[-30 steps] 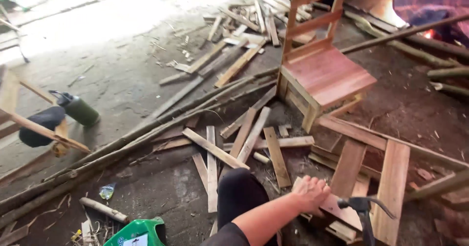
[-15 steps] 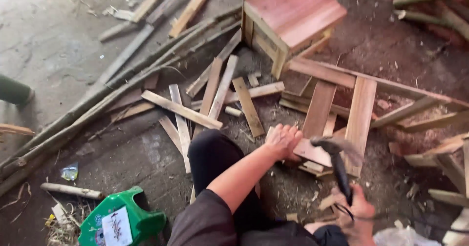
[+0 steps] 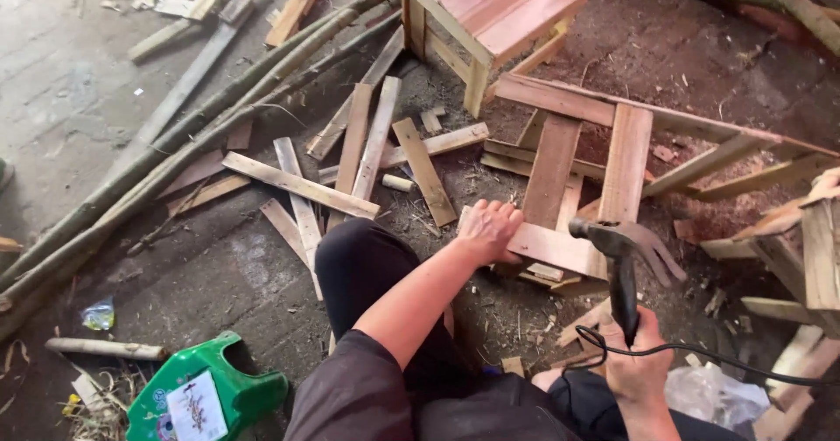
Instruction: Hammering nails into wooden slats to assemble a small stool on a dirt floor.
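- The left hand (image 3: 486, 229) lies palm down, fingers spread, pressing one end of a flat wooden slat (image 3: 553, 247) on the dirt floor (image 3: 245, 275).
- The right hand (image 3: 637, 360) is wrapped tight around the black handle of a claw hammer (image 3: 623, 262), whose head hangs just above the slat's other end.
- A thin black cord (image 3: 700, 353) loops past the right wrist.
- The slat crosses the boards of a wooden frame (image 3: 612, 152), near a small stool (image 3: 494, 12).
- A green plastic container (image 3: 241, 384) with a white rectangular label (image 3: 194, 406) lies at lower left; a small pale wrapper (image 3: 99, 314) lies near it.
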